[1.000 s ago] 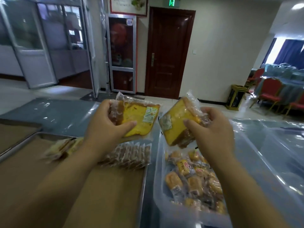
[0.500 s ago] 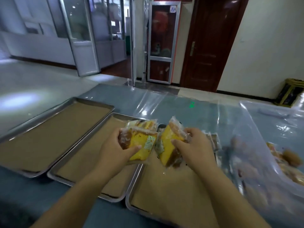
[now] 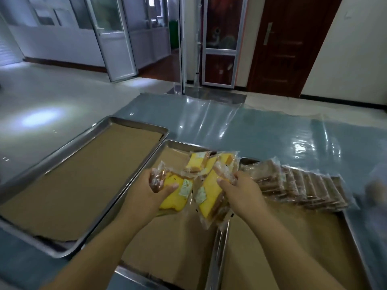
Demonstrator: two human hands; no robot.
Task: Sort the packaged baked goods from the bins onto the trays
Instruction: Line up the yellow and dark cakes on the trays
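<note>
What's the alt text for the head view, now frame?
Left hand and right hand each hold a wrapped yellow cake slice over the middle tray, where similar slices already lie. Brown packets line the right tray; the left tray holds only paper.

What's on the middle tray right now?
The middle tray holds brown liner paper and two or so yellow cake packs at its far end. The left hand and right hand each hold another pack above it, hiding part of the liner.

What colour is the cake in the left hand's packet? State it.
Yellow with a brown crust edge, held by the left hand; head view.
</note>
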